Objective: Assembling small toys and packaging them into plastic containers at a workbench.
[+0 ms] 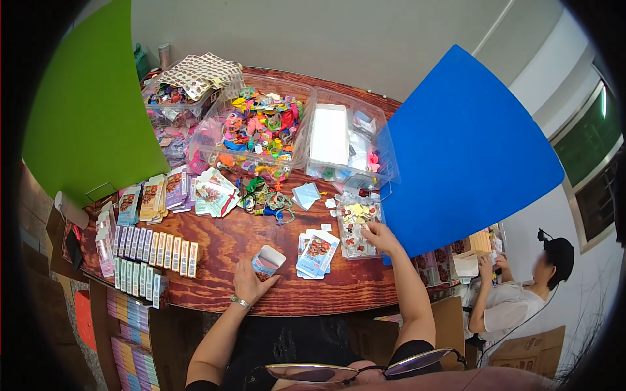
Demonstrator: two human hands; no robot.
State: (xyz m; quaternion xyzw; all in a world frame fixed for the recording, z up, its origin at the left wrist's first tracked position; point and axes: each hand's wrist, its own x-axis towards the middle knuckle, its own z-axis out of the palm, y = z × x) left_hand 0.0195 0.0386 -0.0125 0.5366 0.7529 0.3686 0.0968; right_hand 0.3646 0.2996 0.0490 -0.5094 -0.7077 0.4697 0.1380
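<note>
Near the front edge of the table, my left hand point(247, 284) is wrapped round a small blue printed carton point(268, 261), whose pale inside shows at the top. My right hand point(382, 238) reaches over a clear plastic tray point(366, 256) of small red-and-white pieces and pale yellow bits. Its fingers are drawn together at the tray; what they pinch, if anything, is too small to tell. Between the two hands lies a loose pile of flat blue-and-white cartons point(317, 254).
Clear bins of colourful small toys point(261, 124) line the back, beside a bin with a white box point(329, 133). Rows of filled-looking cartons point(156, 251) stand left. Green point(91, 104) and blue boards point(469, 156) flank the table. Another person point(515, 293) works at right.
</note>
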